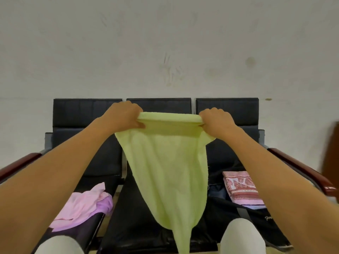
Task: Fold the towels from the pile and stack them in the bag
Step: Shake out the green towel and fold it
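Black padded bench (159, 105) against scuffed wall (165, 43)

Light-green towel (165, 171) hangs, top edge folded over.

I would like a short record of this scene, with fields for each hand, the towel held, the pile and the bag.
left hand: grips the top edge of the green towel
right hand: grips the same edge, opposite end
green towel: held up, hanging over the middle seat
pile: pink and purple towels, left seat
bag: dark, right seat, holds a folded patterned pink towel
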Action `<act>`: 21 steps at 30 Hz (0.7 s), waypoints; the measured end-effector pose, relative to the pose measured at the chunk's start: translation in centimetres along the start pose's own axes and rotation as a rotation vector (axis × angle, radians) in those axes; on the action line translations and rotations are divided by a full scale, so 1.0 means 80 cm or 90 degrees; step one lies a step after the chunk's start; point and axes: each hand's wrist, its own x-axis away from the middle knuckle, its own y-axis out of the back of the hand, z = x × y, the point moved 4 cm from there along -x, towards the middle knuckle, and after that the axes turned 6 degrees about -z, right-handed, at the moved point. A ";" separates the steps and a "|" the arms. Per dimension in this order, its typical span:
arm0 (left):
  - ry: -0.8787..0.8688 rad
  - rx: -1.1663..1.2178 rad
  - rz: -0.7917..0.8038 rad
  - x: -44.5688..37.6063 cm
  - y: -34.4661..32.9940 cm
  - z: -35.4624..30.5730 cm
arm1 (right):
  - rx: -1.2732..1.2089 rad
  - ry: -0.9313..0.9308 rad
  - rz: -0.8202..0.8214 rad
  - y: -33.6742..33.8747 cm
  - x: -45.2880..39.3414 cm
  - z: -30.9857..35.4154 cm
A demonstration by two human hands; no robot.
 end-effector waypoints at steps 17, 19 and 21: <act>0.066 -0.087 0.078 -0.115 -0.151 0.079 | -0.079 -0.090 0.111 -0.142 -0.143 -0.008; 0.067 -0.110 0.066 -0.136 -0.171 0.090 | -0.090 -0.111 0.059 -0.159 -0.168 -0.004; 0.069 -0.121 0.035 -0.158 -0.185 0.101 | -0.105 -0.125 0.001 -0.174 -0.193 -0.001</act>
